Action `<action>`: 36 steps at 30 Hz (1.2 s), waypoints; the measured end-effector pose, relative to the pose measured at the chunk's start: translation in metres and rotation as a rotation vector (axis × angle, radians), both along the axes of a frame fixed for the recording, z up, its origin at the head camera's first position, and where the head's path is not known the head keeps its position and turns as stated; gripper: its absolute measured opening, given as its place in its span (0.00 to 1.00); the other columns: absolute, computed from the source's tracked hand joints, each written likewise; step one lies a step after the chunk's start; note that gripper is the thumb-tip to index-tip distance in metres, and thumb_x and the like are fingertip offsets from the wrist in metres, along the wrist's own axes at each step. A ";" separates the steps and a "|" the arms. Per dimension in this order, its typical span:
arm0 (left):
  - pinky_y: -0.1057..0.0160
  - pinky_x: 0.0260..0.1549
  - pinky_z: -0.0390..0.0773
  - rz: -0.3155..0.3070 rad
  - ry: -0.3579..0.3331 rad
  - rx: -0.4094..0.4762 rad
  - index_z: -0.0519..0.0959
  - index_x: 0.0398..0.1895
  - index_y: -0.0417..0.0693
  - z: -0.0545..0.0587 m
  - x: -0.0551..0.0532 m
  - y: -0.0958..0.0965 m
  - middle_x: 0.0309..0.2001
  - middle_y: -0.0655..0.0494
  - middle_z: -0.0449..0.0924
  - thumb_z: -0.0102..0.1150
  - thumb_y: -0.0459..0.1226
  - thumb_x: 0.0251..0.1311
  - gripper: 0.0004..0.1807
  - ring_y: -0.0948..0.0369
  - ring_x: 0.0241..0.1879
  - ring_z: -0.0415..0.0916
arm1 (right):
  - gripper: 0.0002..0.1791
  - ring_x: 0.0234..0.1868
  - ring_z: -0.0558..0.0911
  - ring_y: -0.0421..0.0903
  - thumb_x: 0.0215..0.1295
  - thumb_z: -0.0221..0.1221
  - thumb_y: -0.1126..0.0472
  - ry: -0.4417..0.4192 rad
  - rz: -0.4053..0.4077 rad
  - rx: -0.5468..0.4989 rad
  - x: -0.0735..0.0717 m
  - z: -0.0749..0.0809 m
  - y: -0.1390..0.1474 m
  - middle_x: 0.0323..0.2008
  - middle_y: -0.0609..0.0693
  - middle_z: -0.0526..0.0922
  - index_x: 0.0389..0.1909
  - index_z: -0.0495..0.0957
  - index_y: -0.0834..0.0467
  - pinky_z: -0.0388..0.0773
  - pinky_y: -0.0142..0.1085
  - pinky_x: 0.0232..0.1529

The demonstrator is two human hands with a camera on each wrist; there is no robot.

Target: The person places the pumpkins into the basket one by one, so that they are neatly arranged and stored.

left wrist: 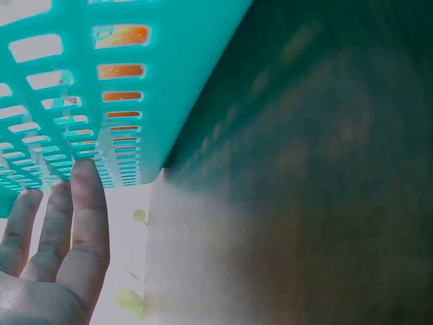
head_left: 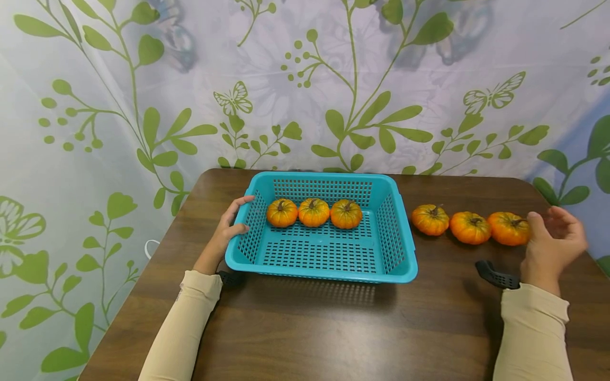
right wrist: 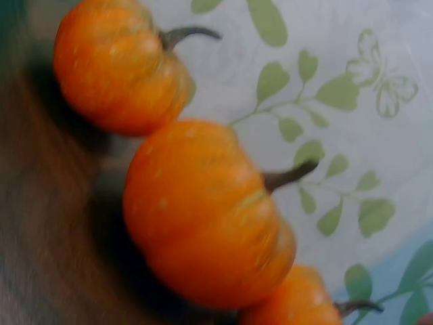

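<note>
A turquoise plastic basket point(head_left: 324, 272) stands on the table, with three small orange pumpkins point(head_left: 313, 212) in a row along its far side. My left hand point(head_left: 227, 230) holds the basket's left rim, thumb and forefinger over the edge. In the left wrist view, the other fingers point(left wrist: 88, 223) lie against the slotted outer wall. Three more pumpkins point(head_left: 470, 228) form a row right of the basket, stems up. Beside the rightmost pumpkin point(head_left: 508, 228) is my right hand point(head_left: 555, 241), its fingers loosely bent with nothing seen between them; whether the thumb touches the pumpkin I cannot tell.
The brown wooden table point(head_left: 305, 328) reaches back to a pale curtain point(head_left: 286, 132) with green leaves and butterflies. A black wrist mount point(head_left: 498, 276) juts out beside the right wrist. A white loop point(head_left: 149, 247) shows past the table's left edge.
</note>
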State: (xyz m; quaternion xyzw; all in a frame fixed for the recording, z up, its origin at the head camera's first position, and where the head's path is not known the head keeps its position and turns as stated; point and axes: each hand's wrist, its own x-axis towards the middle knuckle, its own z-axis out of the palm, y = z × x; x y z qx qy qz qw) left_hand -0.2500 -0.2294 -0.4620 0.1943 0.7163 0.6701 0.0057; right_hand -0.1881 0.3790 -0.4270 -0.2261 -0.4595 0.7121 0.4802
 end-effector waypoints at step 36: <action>0.65 0.57 0.76 -0.012 0.006 0.001 0.59 0.79 0.32 -0.001 0.000 -0.001 0.80 0.32 0.56 0.46 0.28 0.57 0.41 0.37 0.70 0.62 | 0.50 0.82 0.55 0.40 0.73 0.67 0.58 -0.846 0.334 0.261 0.006 -0.042 0.033 0.87 0.51 0.53 0.89 0.51 0.51 0.51 0.30 0.79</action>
